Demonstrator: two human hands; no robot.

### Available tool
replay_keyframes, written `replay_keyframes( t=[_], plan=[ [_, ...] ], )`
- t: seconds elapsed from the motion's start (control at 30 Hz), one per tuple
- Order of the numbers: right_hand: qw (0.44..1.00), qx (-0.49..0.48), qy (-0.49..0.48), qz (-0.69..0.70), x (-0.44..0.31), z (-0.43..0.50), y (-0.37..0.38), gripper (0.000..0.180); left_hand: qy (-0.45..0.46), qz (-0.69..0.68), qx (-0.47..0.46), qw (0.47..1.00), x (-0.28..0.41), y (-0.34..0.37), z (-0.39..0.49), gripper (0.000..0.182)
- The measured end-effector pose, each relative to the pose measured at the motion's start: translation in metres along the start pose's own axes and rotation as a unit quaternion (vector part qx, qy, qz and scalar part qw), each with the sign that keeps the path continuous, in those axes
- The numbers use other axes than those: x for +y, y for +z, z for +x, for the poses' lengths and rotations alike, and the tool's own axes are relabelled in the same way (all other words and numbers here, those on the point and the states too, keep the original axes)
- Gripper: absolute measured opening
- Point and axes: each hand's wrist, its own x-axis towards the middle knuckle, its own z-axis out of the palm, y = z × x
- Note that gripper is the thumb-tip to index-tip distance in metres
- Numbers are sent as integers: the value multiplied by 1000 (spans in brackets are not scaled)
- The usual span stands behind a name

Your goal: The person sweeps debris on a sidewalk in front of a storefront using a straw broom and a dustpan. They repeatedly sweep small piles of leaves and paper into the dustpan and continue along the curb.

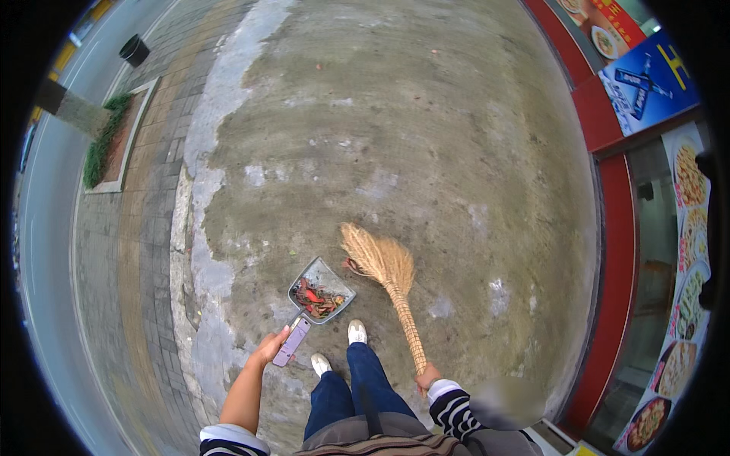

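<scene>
My right hand (427, 378) grips the bound handle of a straw broom (408, 313), whose bristles fan out on the concrete ahead of my feet. Some reddish-brown debris (355, 265) lies against the bristles' left side. To the left of the broom is a grey dustpan (337, 310) holding dry leaves and red scraps (315, 297). My left hand (275, 345) holds a smartphone (292, 342) with its screen lit, just below the pan. The dustpan's handle runs down behind the phone; whether my left hand also holds it, I cannot tell.
Concrete pavement (370, 142) stretches ahead. A shopfront with a red frame (616, 228) and food posters (690, 228) lines the right. On the left are a brick sidewalk (154, 228), a planter (138, 137) around a tree trunk, a black bin (134, 51) and the road (51, 188).
</scene>
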Motion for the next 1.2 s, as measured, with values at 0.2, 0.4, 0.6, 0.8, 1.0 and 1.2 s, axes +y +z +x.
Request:
replay_keyframes(
  t=[0.2, 0.4, 0.6, 0.8, 1.0, 1.2],
  plan=[
    [947, -34, -3, 319, 47, -41, 22, 27, 0, 11, -20, 1000, -8, 3, 14, 75],
    [877, 22, 34, 479, 31, 12, 27, 8, 12, 14, -31, 999, -16, 0, 18, 75],
    [833, -101, 111, 533, -35, 0, 122, 7, 15, 4, -8, 1000, -10, 1, 10, 74],
    [799, -209, 35, 563, -2, -52, 88, 10, 14, 3, -49, 999, -9, -1, 16, 72],
    [897, 37, -87, 432, 16, 3, -26, 16, -3, -7, -19, 1000, -7, 3, 17, 72],
    [928, 107, 14, 357, -67, 150, -163, 9, -5, 32, -12, 999, -5, 5, 4, 71]
  ],
)
